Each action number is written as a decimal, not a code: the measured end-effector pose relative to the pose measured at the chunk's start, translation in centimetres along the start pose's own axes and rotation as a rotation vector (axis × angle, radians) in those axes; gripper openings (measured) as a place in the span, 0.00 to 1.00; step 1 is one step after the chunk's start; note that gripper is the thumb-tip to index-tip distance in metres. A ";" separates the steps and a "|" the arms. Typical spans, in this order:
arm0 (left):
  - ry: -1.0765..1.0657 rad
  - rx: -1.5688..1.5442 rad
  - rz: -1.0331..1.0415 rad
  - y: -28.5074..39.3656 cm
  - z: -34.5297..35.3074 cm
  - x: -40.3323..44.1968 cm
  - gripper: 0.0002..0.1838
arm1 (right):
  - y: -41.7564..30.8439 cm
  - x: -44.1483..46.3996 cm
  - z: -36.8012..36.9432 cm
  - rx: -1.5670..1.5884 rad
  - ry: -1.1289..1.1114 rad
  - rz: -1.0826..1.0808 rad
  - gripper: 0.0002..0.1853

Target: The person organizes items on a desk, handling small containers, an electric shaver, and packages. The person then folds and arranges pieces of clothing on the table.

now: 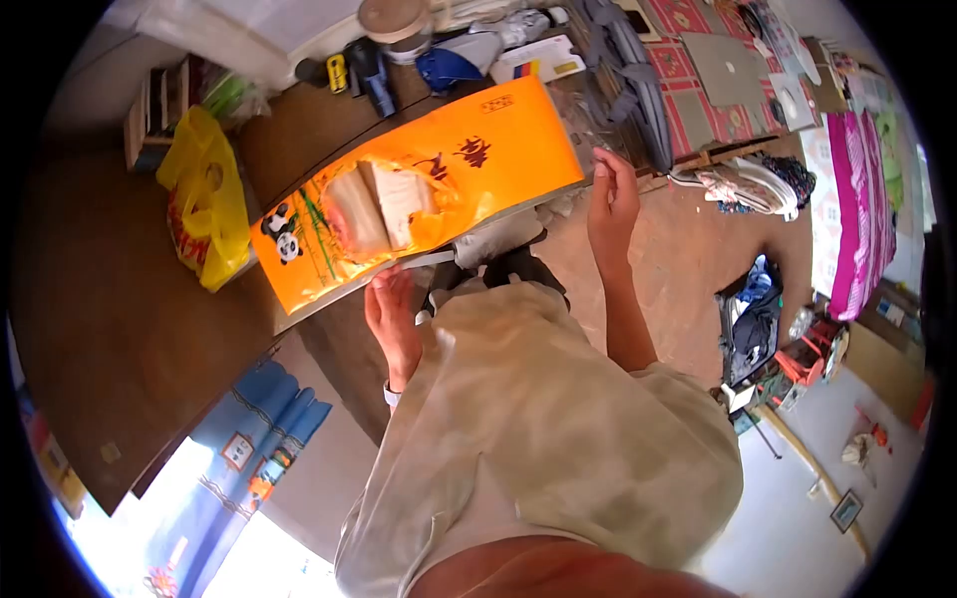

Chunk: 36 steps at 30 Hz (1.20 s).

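Note:
A large orange plastic pack (513, 140) with a panda print and dark characters lies across the brown desk. A ragged hole in its film shows wrapped tissue packs (404, 204), whitish and pale pink. My left hand (394, 317) is at the pack's near edge, its fingers loosely bent and apart; whether they touch the film I cannot tell. Just off the pack's right end, my right hand (611, 207) is raised with fingers stretched out, holding nothing.
A yellow plastic bag (209, 199) stands left on the desk (110, 309). Behind the pack are a dark blue bottle-like item (371, 78), a lidded tub (396, 28) and a blue object (447, 70). A grey backpack (638, 95) sits right; an open suitcase (750, 324) lies on the floor.

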<state>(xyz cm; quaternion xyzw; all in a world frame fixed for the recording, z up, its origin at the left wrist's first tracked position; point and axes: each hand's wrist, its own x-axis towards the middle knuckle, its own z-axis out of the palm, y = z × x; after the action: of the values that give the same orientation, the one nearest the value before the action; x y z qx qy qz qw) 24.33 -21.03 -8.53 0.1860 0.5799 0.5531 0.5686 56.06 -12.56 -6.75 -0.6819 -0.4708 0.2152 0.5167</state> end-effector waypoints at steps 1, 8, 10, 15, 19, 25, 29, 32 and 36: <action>-0.013 0.008 -0.003 0.4 1.4 0.2 0.20 | 0.4 0.5 -0.5 -0.002 0.014 0.006 0.12; -0.087 0.004 -0.086 0.6 4.8 1.1 0.20 | 0.9 13.4 1.4 -0.294 -0.384 -0.456 0.17; -0.100 0.037 -0.084 0.4 4.5 1.2 0.21 | 2.8 16.7 3.8 -0.506 -0.586 -0.564 0.23; -0.056 0.003 -0.056 0.5 5.4 0.8 0.23 | 4.1 21.8 6.1 -0.641 -0.793 -0.588 0.39; -0.044 -0.096 -0.119 1.4 6.9 0.4 0.26 | 2.8 23.5 6.7 -0.903 -0.910 -0.672 0.40; 0.040 -0.336 -0.247 2.4 7.1 0.0 0.30 | -1.2 24.1 4.9 -1.089 -0.817 -0.968 0.43; 0.012 -0.510 -0.326 3.4 5.7 0.7 0.31 | -6.1 24.3 0.6 -1.152 -0.769 -0.909 0.38; 0.043 -0.610 -0.374 4.4 5.8 1.2 0.34 | -10.4 21.6 -3.2 -0.838 -0.693 -0.621 0.35; -0.016 -0.648 -0.409 5.1 5.3 2.3 0.35 | -7.1 18.3 -7.4 -0.692 -0.554 -0.620 0.35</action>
<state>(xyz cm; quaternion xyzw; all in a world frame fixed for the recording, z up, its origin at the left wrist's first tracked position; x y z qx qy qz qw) 26.14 -15.22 -3.84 -0.1186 0.3957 0.5813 0.7010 67.33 -0.27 6.01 -0.5591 -0.8120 0.0566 0.1576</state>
